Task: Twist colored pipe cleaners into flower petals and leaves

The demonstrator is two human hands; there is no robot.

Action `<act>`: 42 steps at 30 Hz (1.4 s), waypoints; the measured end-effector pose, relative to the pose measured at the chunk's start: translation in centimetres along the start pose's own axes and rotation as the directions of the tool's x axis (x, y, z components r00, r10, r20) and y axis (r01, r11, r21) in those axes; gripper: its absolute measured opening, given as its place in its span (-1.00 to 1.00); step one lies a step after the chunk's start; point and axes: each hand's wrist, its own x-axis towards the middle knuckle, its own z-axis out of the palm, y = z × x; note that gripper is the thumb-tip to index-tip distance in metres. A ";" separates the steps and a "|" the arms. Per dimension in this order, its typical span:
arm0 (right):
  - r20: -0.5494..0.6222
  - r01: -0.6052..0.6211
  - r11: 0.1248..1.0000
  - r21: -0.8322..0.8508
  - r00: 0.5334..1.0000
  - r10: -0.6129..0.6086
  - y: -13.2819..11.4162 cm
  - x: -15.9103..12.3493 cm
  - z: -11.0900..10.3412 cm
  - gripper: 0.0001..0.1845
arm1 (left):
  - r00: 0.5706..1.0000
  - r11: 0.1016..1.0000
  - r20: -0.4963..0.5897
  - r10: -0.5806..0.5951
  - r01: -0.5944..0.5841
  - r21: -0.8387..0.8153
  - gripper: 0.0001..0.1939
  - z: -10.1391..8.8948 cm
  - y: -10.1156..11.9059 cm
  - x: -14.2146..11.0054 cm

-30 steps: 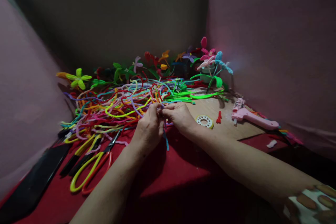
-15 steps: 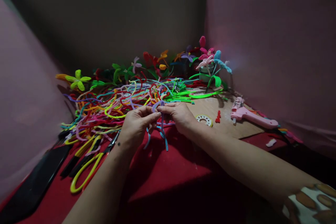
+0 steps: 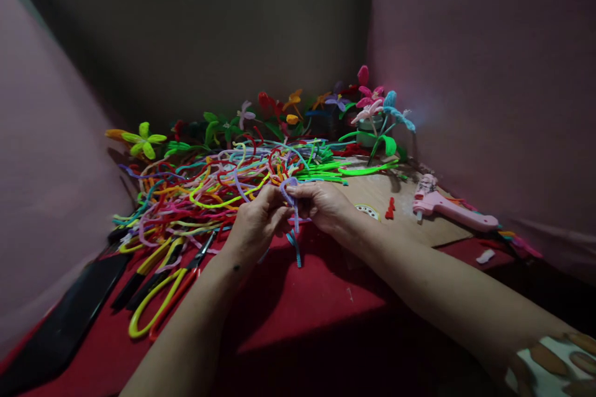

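Between my two hands is a purple pipe cleaner [image 3: 295,206], bent into a loop at the top with a tail hanging down. My left hand [image 3: 258,220] pinches it from the left, fingertips close to the loop. From the right, my right hand [image 3: 321,201] grips it between thumb and fingers. A blue pipe cleaner [image 3: 297,252] shows just below the hands on the red cloth. Behind them lies a large tangled heap of colourful pipe cleaners [image 3: 218,183], with bright green ones [image 3: 321,171] at its right side.
Scissors with yellow and red handles [image 3: 158,304] and pliers [image 3: 149,267] lie at left, by a black flat object [image 3: 65,322]. A pink glue gun [image 3: 447,208], a tape roll [image 3: 367,211] and a red piece [image 3: 390,208] are at right. Pipe-cleaner flowers [image 3: 370,99] stand behind.
The purple pipe cleaner's loop has turned, and its tail now hangs more plainly in front of my fingers. My left hand has shifted slightly right. The whole view has moved a little.
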 end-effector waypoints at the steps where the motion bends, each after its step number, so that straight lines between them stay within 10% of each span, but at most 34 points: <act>1: -0.018 -0.016 1.000 0.017 1.000 0.016 -0.1 0.1 0.0 -0.91 | 1.000 1.000 0.028 -0.014 0.015 -0.013 -0.88 -0.1 0.1 0.0; 16: -0.042 0.045 0.999 -0.012 0.998 -0.046 -0.5 -0.5 0.4 -0.93 | 0.928 0.933 0.223 -0.299 0.333 -0.136 -0.79 -2.0 1.0 0.3; 29: -0.038 -0.010 1.000 0.019 0.999 0.011 -0.3 -0.8 0.5 -0.93 | 0.942 0.719 0.233 -0.240 0.334 -0.610 -0.80 0.0 -0.1 0.5; 42: -0.052 0.068 0.998 0.011 0.996 -0.068 -0.3 -0.7 0.5 -0.86 | 0.977 0.911 0.045 -0.207 0.209 -0.355 -0.83 0.0 0.9 0.2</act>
